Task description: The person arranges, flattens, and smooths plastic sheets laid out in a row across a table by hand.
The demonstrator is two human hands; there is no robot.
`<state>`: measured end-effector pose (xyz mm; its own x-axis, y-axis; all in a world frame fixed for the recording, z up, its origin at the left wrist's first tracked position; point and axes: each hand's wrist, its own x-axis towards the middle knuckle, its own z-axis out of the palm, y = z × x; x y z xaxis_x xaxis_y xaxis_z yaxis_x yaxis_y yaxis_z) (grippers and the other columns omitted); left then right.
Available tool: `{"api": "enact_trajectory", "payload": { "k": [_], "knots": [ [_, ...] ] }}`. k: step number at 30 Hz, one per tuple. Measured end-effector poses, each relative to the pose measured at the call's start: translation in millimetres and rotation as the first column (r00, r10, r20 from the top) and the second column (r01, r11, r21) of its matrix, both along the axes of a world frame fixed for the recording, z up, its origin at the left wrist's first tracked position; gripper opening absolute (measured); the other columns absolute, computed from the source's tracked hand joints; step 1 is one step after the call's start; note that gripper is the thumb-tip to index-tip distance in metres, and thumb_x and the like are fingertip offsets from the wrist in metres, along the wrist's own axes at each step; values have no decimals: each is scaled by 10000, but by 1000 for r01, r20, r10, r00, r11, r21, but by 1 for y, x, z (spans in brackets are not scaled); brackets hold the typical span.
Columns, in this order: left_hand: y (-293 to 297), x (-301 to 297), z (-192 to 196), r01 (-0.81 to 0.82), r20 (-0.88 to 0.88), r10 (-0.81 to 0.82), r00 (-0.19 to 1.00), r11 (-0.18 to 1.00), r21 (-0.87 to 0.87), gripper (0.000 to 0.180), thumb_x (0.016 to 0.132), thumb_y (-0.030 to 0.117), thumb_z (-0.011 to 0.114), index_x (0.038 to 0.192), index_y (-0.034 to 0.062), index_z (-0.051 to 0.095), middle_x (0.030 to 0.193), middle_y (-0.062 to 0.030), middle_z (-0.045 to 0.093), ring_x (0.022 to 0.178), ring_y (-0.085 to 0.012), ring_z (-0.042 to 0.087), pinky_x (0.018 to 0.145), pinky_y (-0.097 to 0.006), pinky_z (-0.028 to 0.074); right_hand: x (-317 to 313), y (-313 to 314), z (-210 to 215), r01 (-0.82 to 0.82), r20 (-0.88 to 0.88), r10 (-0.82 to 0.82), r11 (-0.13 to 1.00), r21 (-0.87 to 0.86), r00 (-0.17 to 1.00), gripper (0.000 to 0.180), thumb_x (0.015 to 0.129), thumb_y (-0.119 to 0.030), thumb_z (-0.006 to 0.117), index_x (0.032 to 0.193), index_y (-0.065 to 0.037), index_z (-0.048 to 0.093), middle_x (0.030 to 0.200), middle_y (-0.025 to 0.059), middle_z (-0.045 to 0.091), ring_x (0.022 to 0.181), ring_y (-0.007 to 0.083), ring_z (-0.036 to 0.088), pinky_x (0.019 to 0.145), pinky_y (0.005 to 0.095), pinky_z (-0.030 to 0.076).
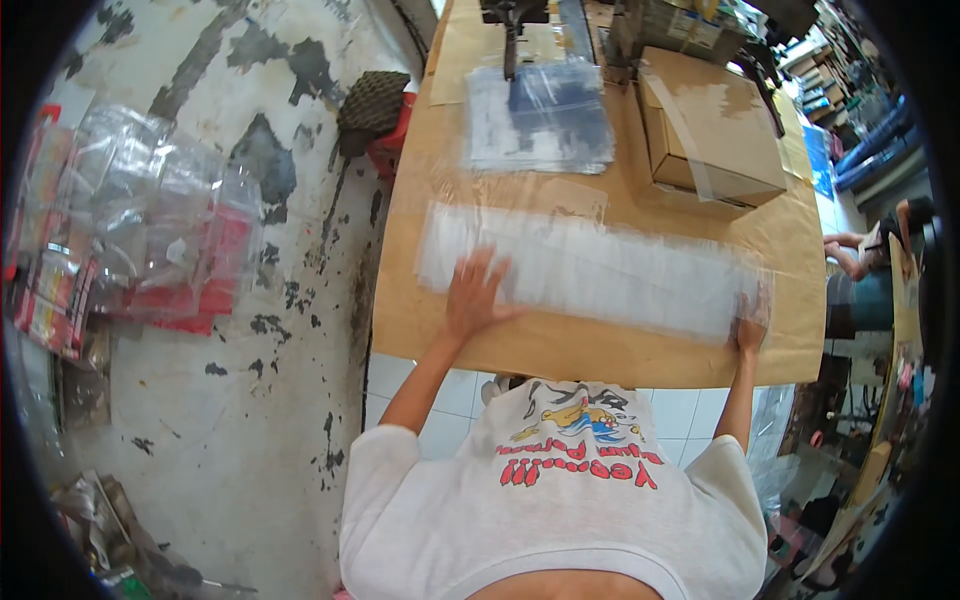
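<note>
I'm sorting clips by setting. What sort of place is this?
Probably a small workshop handling plastic: translucent sheets lie on the table, what may be a sewing machine stands at its far end, and clear bags are at the left.

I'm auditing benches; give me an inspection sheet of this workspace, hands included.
Surface: brown tabletop under the plastic.
Work items: long stack of translucent plastic sheets across the near part; shorter plastic stack beyond it.
Clutter: taped cardboard box, far right of table.
Hands: left hand spread on the long stack's left part; right hand at its right end, grip unclear.
Cables: nothing seen.
Surroundings: peeling wall with clear plastic packaging at left; another person at far right.
</note>
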<state>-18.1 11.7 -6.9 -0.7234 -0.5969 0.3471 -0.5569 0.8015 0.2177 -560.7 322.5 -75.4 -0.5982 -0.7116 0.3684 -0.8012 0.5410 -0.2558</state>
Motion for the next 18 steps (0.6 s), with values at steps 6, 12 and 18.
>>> {"api": "enact_trajectory", "payload": {
  "k": [6, 12, 18],
  "knots": [
    [-48, -25, -29, -177, 11, 177, 984, 980, 95, 877, 845, 628, 652, 1489, 69, 444, 1543, -200, 393, 1458, -369, 311, 1212, -546, 152, -13, 7, -7, -72, -87, 77, 995, 64, 993, 514, 1004, -269, 576, 1425, 15, 500, 1465, 217, 508, 1385, 380, 437, 1155, 439, 343],
    [-43, -25, -28, -242, 5, 248, 969, 942, 233, 753, 858, 600, 649, 1374, 58, 568, 1478, -209, 432, 1474, -387, 250, 1206, -583, 109, -12, 11, -14, 69, 3, -69, 998, 2, 998, 461, 1003, -179, 538, 1421, 14, 508, 1472, 237, 493, 1396, 388, 421, 1163, 455, 335],
    [-35, -17, -23, -405, -80, 408, 909, 913, 55, 591, 865, 581, 650, 1276, 157, 668, 1452, -232, 398, 1452, -448, 236, 1190, -655, 84, 17, 28, 36, -262, 353, 17, 704, 660, 936, 374, 990, -215, 505, 1187, 54, 674, 1027, 273, 719, 948, 391, 695, 872, 487, 516]
  ]
}}
